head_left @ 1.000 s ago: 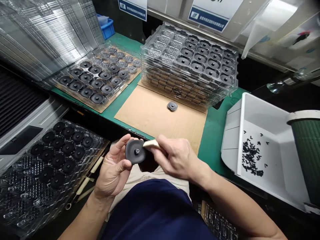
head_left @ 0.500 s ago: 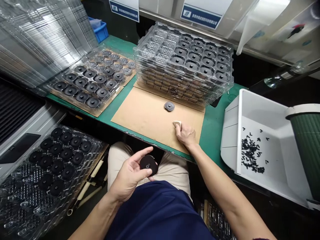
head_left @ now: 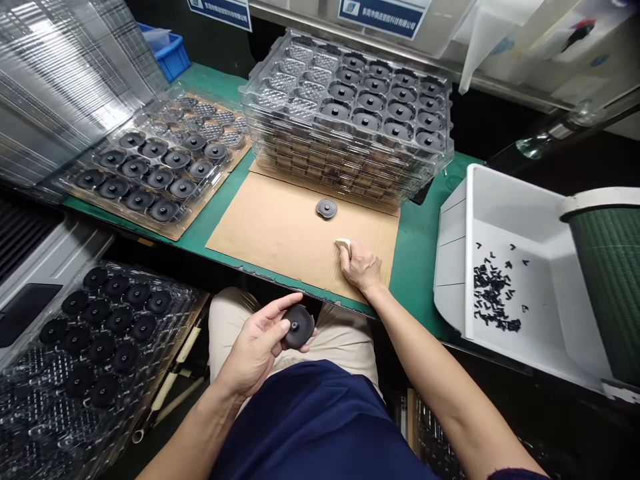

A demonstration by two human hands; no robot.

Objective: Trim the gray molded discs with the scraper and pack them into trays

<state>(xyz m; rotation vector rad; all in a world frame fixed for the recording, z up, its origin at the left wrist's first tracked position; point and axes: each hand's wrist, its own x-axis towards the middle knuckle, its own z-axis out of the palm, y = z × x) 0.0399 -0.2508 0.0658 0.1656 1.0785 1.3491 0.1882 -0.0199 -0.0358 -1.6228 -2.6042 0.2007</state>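
The left hand's grip (head_left: 255,350) is clamping a black disc (head_left: 298,327) over the lap, the right hand (head_left: 360,265) is closing on a pale block (head_left: 343,245) on the cardboard (head_left: 280,240), and another disc (head_left: 327,209) is lying there beside stacked, filled trays (head_left: 345,113).

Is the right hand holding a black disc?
No, the right hand grips a beige block on cardboard; the left hand holds the black disc.

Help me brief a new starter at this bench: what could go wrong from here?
The black disc in the left hand is held over the lap, so it might slip and fall. The pale block in the right hand is close to a loose disc on the cardboard sheet, which could get knocked. The tall stack of clear trays at the sheet's far edge might shift if bumped.
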